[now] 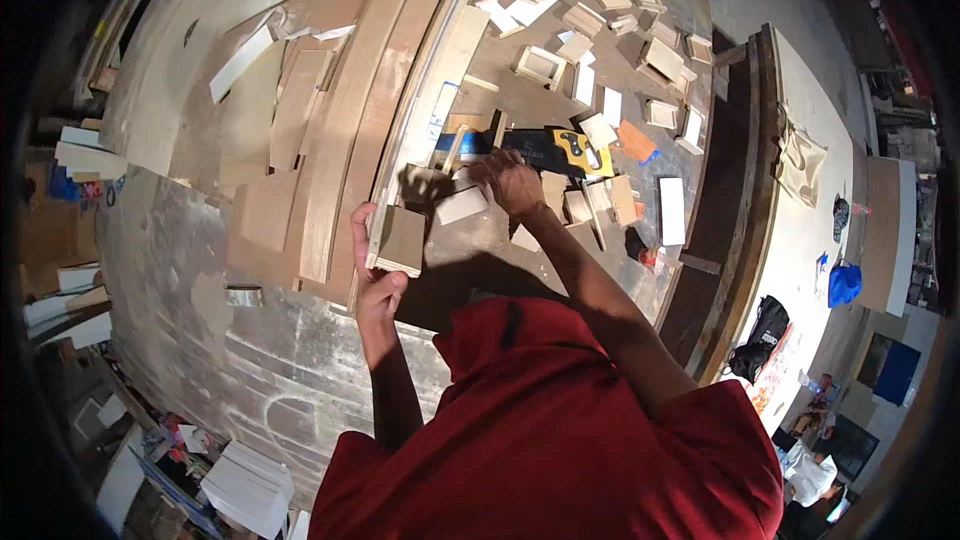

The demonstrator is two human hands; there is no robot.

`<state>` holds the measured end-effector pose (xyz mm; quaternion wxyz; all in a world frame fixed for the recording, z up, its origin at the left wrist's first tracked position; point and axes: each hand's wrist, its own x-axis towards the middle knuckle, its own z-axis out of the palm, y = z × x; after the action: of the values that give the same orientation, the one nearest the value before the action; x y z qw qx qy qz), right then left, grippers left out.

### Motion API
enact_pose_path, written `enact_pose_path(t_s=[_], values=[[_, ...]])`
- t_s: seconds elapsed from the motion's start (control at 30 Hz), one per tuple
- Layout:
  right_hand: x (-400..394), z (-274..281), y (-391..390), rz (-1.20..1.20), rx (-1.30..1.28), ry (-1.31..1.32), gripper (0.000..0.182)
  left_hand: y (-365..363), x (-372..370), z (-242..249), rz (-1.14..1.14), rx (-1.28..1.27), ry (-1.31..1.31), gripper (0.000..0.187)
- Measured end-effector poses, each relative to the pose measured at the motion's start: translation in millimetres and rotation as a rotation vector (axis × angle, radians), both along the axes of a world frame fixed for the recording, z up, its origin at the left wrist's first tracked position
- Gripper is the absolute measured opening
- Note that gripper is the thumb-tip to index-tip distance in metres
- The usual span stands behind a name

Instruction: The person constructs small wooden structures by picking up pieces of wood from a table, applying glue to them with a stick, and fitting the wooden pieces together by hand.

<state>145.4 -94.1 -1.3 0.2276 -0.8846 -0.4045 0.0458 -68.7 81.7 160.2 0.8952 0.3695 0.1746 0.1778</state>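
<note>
At the edge of the long boards, my left hand (376,275) grips a small plywood block (402,238), with the thumb on its near edge and fingers along its left side. My right hand (514,186) reaches over the worktop, its bent fingers partly apart and their tips in shadow; I see nothing held in them. Just beyond it lies a handsaw (540,147) with a black blade and yellow-black handle. A pale wood piece (461,206) rests between my hands. Narrow wood strips (453,150) stand near the right fingertips.
Long wooden boards (352,120) run along the left of the worktop. Several small wooden box frames (541,67) and white offcuts (671,210) are scattered across its far and right parts. A second table (822,170) on the right carries a cloth (802,165) and a blue item (844,284).
</note>
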Motion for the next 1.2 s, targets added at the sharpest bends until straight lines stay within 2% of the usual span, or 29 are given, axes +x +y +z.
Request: enact_pose_path(t_s=[0.07,0.1,0.13,0.23,0.37,0.43,0.47,0.53,0.57,0.6,0.67,0.7,0.77,0.8,0.87,0.9,0.97,1.0,1.07,1.2], values=[[4.4,0.3,13.6,0.054,-0.291,0.026,0.045,1.1,2.6,0.9,-0.015,0.086,0.0,0.107],[7.2,-23.7,13.1,0.076,-0.384,-0.067,0.041,1.1,3.6,0.3,-0.013,0.125,0.001,0.108],[9.5,-23.3,13.0,0.084,-0.384,-0.073,0.041,3.6,2.9,-3.0,-0.004,0.126,-0.003,0.108],[5.1,-12.7,4.0,0.015,-0.184,-0.038,0.021,5.6,-0.1,-8.8,-0.023,0.11,0.026,0.11],[13.6,9.9,-7.4,-0.031,-0.097,0.07,0.025,7.7,6.5,-9.0,0.008,0.099,0.039,0.109],[14.9,27.3,-12.8,-0.177,0.263,0.141,0.021,11.2,8.5,-9.8,-0.026,0.13,0.042,0.108],[14.0,37.5,-15.4,-0.177,0.262,0.144,0.021,11.0,8.9,-8.9,-0.026,0.129,0.045,0.108],[13.7,60.3,-21.0,-0.441,0.51,0.37,0.017,9.6,12.5,-4.8,-0.007,0.11,0.092,0.108],[25.0,35.8,-31.5,-0.407,0.534,0.257,0.013,9.8,14.4,-10.1,0.002,0.124,0.065,0.107],[31.1,38.3,-43.3,-0.31,0.523,0.216,0.015,10.8,15.8,-10.1,0.002,0.125,0.067,0.107],[32.0,63.3,-48.5,-0.286,-0.062,0.092,0.015,11.1,18.4,-10.2,0.018,0.134,0.035,0.106],[31.5,56.8,-52.4,-0.289,-0.064,0.095,0.015,10.9,17.4,-10.7,0.015,0.133,0.037,0.106],[37.1,28.4,-58.1,-0.201,-0.358,0.047,0.026,12.6,18.5,-13.5,0.028,0.135,0.046,0.106],[38.4,22.6,-52.9,-0.2,-0.358,0.045,0.026,12.0,18.9,-11.7,0.029,0.135,0.044,0.106],[34.6,10.9,-29.2,-0.056,-0.033,-0.143,0.031,9.7,16.8,-6.9,0.065,0.129,0.052,0.105],[30.7,-7.8,-17.4,-0.051,-0.031,-0.14,0.031,9.5,14.4,-7.4,0.069,0.13,0.055,0.105],[23.2,-46.0,2.0,0.113,-0.132,-0.018,0.03,10.5,11.1,-8.5,0.059,0.131,0.069,0.104],[20.4,-44.2,5.8,0.115,-0.128,-0.022,0.03,9.5,10.9,-6.5,0.061,0.136,0.066,0.104],[13.9,-39.1,10.8,0.11,-0.228,-0.345,0.034,6.7,9.7,-1.3,0.091,0.143,0.047,0.103],[13.0,-21.7,16.3,0.118,-0.299,-0.251,0.031,8.4,3.5,-2.3,0.074,0.128,0.021,0.101]])
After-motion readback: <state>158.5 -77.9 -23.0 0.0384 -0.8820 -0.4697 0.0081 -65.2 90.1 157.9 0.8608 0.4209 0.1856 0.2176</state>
